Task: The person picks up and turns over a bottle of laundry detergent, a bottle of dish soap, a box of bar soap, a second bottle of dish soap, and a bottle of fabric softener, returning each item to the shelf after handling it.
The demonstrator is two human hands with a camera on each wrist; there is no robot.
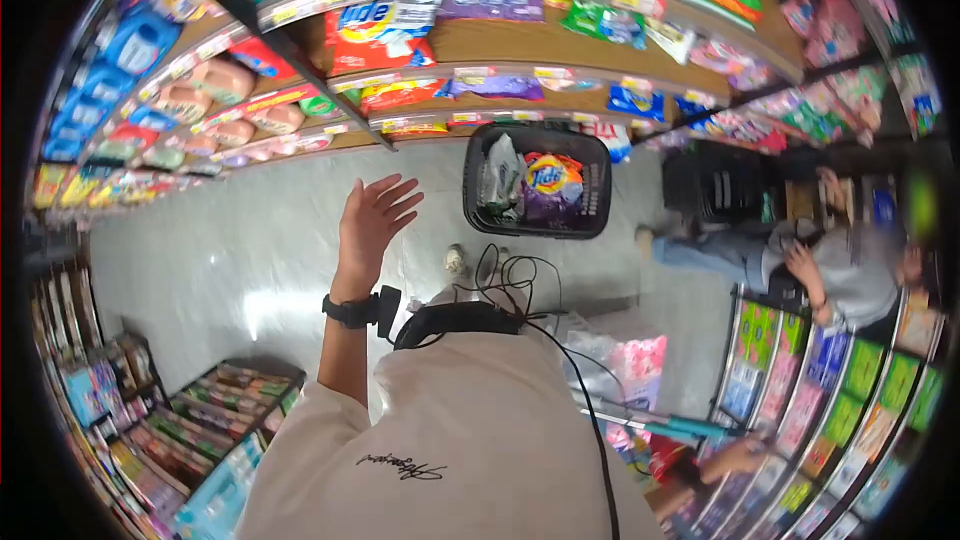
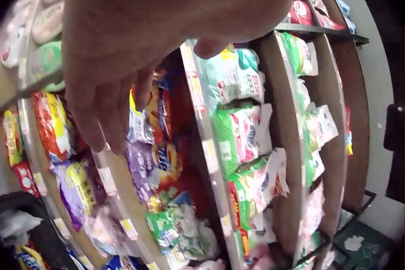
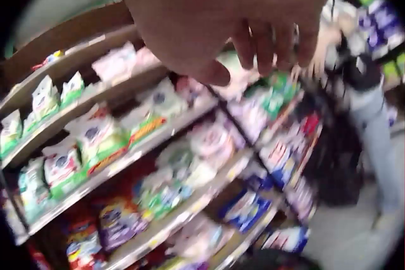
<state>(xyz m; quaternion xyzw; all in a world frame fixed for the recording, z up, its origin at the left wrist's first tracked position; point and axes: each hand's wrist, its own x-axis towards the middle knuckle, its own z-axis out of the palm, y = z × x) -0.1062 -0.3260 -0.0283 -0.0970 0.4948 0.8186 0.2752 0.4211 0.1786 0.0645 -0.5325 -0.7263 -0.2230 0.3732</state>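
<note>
Beside wooden shelves (image 1: 500,43), a black plastic basket (image 1: 597,187) holds a silvery plastic pack (image 1: 500,176) and purple-orange Tide bag (image 1: 552,188), both pointing shelfward; left hand (image 1: 372,225) and right hand (image 3: 240,17) spread.

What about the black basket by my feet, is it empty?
No, the basket holds an orange-and-purple Tide bag and a pale plastic bag.

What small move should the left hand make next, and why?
Probably ease the left hand rightward to the black basket: the hand is empty with fingers spread, and the basket, with a Tide bag inside, is to its right.
</note>
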